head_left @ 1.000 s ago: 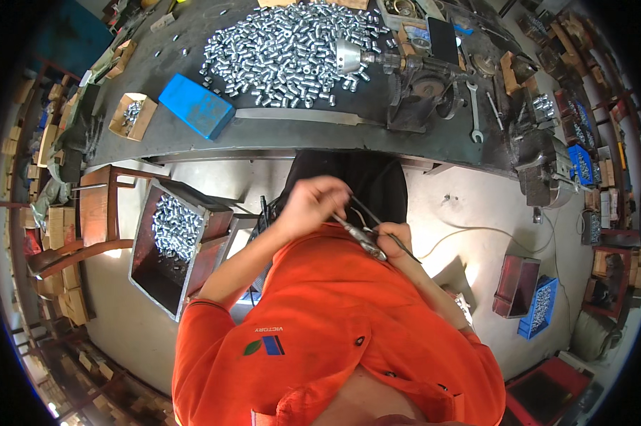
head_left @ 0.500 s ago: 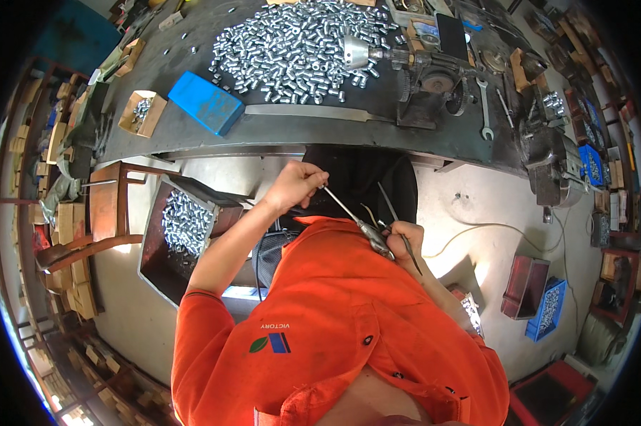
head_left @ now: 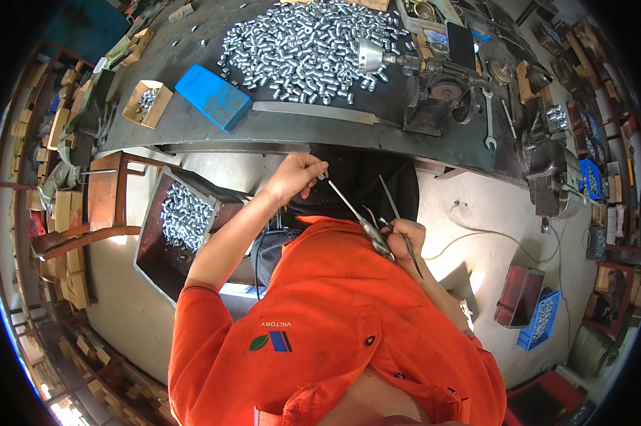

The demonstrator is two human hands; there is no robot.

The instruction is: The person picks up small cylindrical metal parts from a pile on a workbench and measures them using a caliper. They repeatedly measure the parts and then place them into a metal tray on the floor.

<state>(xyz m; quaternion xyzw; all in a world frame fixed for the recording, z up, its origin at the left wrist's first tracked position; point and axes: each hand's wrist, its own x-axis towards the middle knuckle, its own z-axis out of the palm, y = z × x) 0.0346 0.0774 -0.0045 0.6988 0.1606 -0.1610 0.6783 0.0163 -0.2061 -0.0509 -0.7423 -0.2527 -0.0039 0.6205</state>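
Left of the dark metal workbench (head_left: 193,135), an open rusty box (head_left: 166,245) holds small silver metal cylinders (head_left: 184,216). Below the workbench, the left hand (head_left: 293,177) pinches one small cylinder (head_left: 321,175); the right hand (head_left: 404,238) grips thin steel rod tools (head_left: 359,219).

Shiny bare-metal cylinders (head_left: 306,46) heaped on the dark, matt tabletop (head_left: 193,131), beside them a smooth blue box (head_left: 212,96), glossy steel rod (head_left: 349,206)
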